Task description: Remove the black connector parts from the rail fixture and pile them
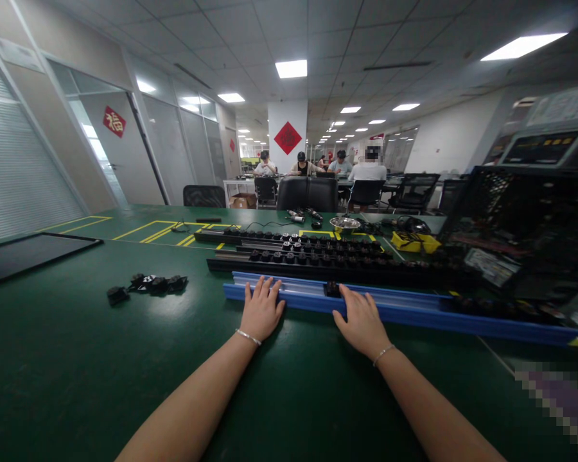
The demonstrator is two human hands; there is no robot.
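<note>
Head view. Left hand (pixel 264 309): fingers spread and extended, laid over the near wall of the blue rail (pixel 308 299) close to its left end; flat on it, not wrapped round. Right hand (pixel 365 324): thumb and index apart, the other fingers loosely bent over the same wall. Index tip sits at the right side of a small black block (pixel 332 289); whether it presses or only hovers, cannot tell. Nothing pinched in either hand.

Block is in the rail's channel, between the hands, nearer the right. Rail runs across the green table (pixel 72 366) and off to the right, where more dark pieces (pixel 503 309) cluster along it, details too dim to make out.

Step in hand, as I judge it: placing or shifting the block along the channel, left hand steadying. The next move seems to call for a light push from the right index, rail kept still and block kept square to the walls.

Farther out: black rails (pixel 231 264) carrying rows of similar blocks, just beyond the blue one. Loose black parts (pixel 158 284) lie left, apart from the rails. Behind: metal bowl (pixel 345 223), yellow tray (pixel 426 245).
</note>
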